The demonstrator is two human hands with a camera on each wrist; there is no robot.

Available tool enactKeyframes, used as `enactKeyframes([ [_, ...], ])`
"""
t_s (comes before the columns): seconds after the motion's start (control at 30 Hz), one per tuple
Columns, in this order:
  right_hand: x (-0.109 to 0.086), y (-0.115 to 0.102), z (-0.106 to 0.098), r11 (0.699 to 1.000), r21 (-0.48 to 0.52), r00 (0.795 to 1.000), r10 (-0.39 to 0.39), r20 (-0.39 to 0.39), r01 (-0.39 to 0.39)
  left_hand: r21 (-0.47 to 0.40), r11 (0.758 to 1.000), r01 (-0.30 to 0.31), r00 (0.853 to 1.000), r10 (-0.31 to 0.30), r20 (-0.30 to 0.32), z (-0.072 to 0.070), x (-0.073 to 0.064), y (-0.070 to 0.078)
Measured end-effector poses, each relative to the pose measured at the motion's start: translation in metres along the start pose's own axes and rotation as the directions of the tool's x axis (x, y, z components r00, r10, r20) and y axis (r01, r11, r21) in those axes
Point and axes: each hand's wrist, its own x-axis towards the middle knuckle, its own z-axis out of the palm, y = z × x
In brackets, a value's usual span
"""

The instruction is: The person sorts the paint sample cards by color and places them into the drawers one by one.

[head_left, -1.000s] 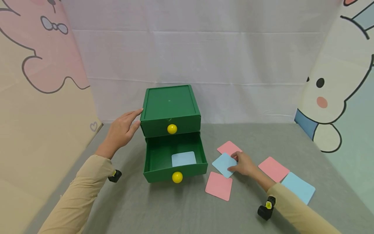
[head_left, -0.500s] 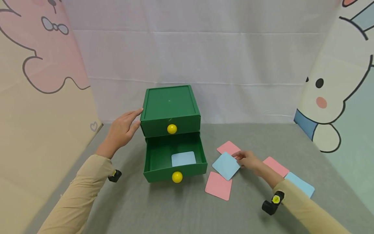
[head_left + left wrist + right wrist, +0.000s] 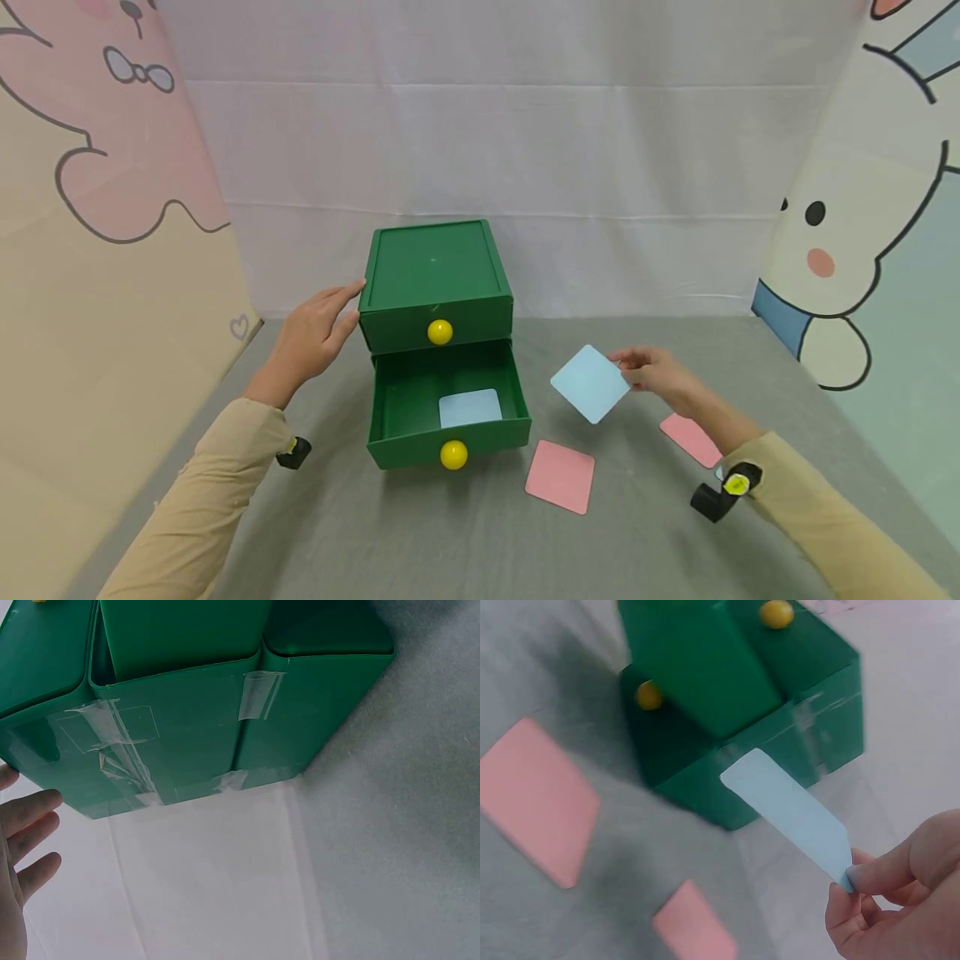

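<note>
A green drawer cabinet stands on the grey table, its lower drawer pulled out by a yellow knob. Inside that drawer lies a light blue card. My left hand rests with extended fingers against the cabinet's left side; in the left wrist view its fingers are by the taped side wall. To the cabinet's right, my right hand pinches a light blue card by one corner between thumb and fingers, raised above the table. The right wrist view shows this card tilted.
One pink card lies right of the drawer. Another pink card lies farther right, partly behind my right forearm. A third pink card appears in the right wrist view. A white cloth hangs behind the cabinet.
My right hand has lifted the light blue card off the table and moved it up and slightly right, covering the pink card behind it in the head view. The left hand stays still.
</note>
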Motion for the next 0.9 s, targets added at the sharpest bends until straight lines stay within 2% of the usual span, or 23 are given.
enactKeyframes([
  [0.17, 0.000, -0.030, -0.017, 0.999, 0.009, 0.999, -0.036, -0.003, 0.036, 0.000, 1.000, 0.002, 1.000, -0.002, -0.001, 0.000, 0.000, 0.001],
  [0.33, -0.002, -0.063, -0.013, 0.997, 0.017, 0.997, -0.078, 0.019, 0.078, -0.001, 1.000, 0.002, 1.000, -0.002, -0.003, 0.001, 0.000, 0.001],
  [0.47, 0.001, -0.087, 0.005, 0.994, 0.032, 0.994, -0.103, 0.044, 0.102, 0.008, 1.000, 0.006, 1.000, -0.006, 0.002, 0.001, 0.000, 0.000],
  [0.63, 0.008, -0.106, 0.039, 0.986, 0.059, 0.981, -0.160, 0.110, 0.154, 0.008, 1.000, 0.006, 1.000, -0.006, 0.005, 0.001, -0.001, 0.001],
  [0.9, 0.026, -0.117, 0.090, 0.984, 0.050, 0.966, -0.178, 0.187, 0.171, 0.003, 1.000, 0.022, 1.000, -0.022, 0.001, 0.001, -0.002, 0.001],
])
